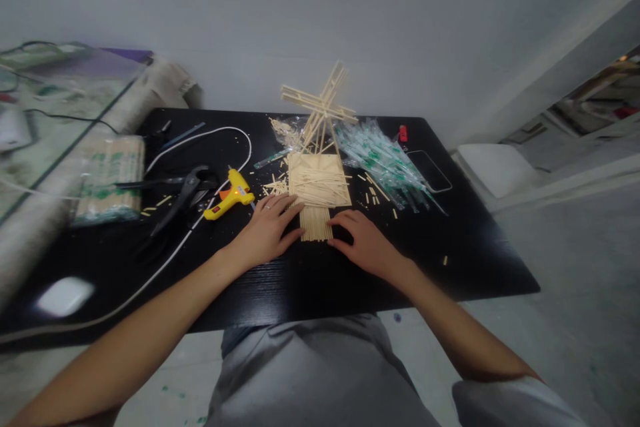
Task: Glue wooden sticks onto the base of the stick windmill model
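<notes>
A small flat panel of wooden sticks (315, 223) lies on the black table (450, 240) in front of me. My left hand (267, 230) rests flat at the panel's left edge, fingers stretched out against it. My right hand (363, 240) lies flat at its right edge, fingers touching the sticks. Just behind the panel is a larger mat of sticks (320, 180) with loose sticks on top. Behind that stands a stick frame shaped like crossed blades (320, 103).
A yellow glue gun (229, 195) with a white cable (165, 257) lies left of my left hand. Black pliers (183, 197) and a packet of sticks (107, 180) lie further left. Wrapped sticks (385, 163), a phone (430, 170) and a small red object (403, 133) sit at right.
</notes>
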{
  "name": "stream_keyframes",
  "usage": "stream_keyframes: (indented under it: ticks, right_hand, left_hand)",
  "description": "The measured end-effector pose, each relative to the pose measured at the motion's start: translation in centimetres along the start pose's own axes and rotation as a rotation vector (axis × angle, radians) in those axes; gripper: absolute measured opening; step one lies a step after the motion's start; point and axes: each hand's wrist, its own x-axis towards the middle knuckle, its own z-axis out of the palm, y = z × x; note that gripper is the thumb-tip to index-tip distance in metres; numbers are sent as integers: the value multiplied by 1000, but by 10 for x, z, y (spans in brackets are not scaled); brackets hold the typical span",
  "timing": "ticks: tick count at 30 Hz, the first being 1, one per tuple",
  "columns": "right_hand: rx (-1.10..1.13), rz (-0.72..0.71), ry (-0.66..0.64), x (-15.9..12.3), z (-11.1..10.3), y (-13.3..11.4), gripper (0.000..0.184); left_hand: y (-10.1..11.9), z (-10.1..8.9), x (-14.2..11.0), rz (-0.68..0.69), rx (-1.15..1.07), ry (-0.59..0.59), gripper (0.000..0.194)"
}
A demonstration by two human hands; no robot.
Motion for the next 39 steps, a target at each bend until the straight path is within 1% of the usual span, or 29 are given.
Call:
stream_keyframes:
  ticks: [6,10,13,18,22,27,33,39]
  right_hand:
    - [16,1,8,2,-3,-1,23]
    - [31,25,80,10,-7,2,13]
    - [-23,57,125,21,-9,5,9]
    - [-147,67,112,38,-8,8,13]
    - [-221,60,108,44,-4,9,15]
    - [-283,12,93,47,-2,9,16]
    - [-318,2,63,47,-4,6,16]
    - [-404,-40,54,48,-1,9,22]
  left_hand:
    - [0,0,0,6,1,11,50]
    - [-1,0,0,12,4,15,51]
    - [-1,0,0,5,-4,20,50]
    - [0,-2,0,-9,2,23,47]
    - [0,-3,0,-10,2,27,46]
    - [0,-2,0,-13,5,27,45]
    - [0,-3,-1,-9,30,18,44]
    - [0,-3,-1,2,36,27,45]
